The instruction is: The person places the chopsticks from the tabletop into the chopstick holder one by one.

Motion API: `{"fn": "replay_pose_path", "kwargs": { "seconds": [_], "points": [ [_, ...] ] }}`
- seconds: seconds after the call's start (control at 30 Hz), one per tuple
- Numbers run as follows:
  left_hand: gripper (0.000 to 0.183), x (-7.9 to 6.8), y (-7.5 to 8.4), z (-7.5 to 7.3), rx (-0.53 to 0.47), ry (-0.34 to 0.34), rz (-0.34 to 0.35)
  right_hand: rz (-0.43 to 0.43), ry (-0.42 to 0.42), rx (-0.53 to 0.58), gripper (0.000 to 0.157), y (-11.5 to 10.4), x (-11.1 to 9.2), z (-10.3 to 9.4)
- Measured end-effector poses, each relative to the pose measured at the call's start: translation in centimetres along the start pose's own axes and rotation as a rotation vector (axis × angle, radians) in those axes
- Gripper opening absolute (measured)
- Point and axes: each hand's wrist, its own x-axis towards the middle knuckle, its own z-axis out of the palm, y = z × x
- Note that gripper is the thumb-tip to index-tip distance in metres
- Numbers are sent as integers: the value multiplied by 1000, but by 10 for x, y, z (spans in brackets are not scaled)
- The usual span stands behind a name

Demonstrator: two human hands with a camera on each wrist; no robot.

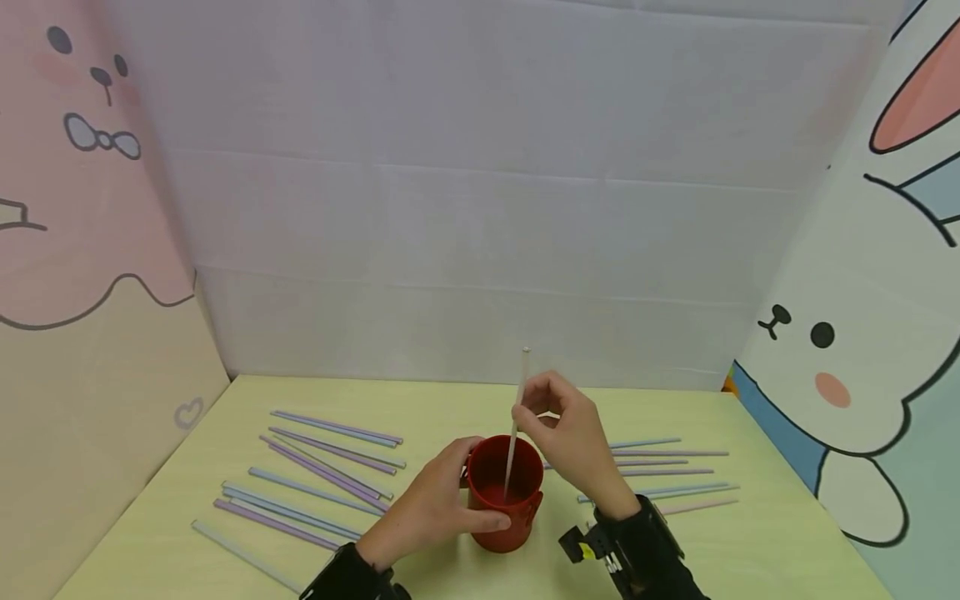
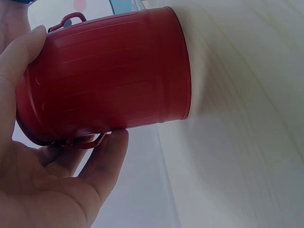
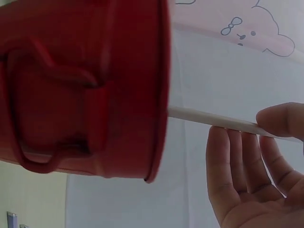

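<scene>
A small red metal pail (image 1: 501, 537) with loop handles on its sides stands near the middle of the table. My left hand (image 1: 438, 500) grips it from the left, thumb across the front and the other fingers around the handle side. In the left wrist view the pail's ribbed wall (image 2: 109, 71) fills much of the picture. Above the rim, my right hand (image 1: 566, 429) pinches a thin white stick (image 1: 522, 379) between thumb and fingertips. The stick slants upright, its lower end inside the pail. In the right wrist view the stick (image 3: 204, 117) runs out of the pail's mouth.
Several purple, blue and pale sticks (image 1: 276, 526) lie spread on the left of the pale yellow table (image 1: 450, 404). More sticks (image 1: 675, 452) lie on the right, partly behind the right forearm. A white backdrop (image 1: 480, 233) and printed side panels surround the table.
</scene>
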Motion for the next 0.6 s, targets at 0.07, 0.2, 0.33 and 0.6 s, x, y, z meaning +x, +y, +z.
{"fn": "replay_pose_path", "kwargs": {
  "seconds": [0.07, 0.2, 0.33, 0.6],
  "points": [
    [84, 0, 0, 0, 6, -1, -5, 5, -7, -1, 14, 2, -2, 3],
    [83, 0, 0, 0, 14, -3, -15, 19, -23, 7, 15, 6, -6, 9],
    [83, -1, 1, 0, 19, -3, -16, 26, -39, 14, 16, 10, -8, 13],
    [86, 0, 0, 1, 27, 0, -20, 36, -39, 15, 17, 17, -11, 16]
  ]
}}
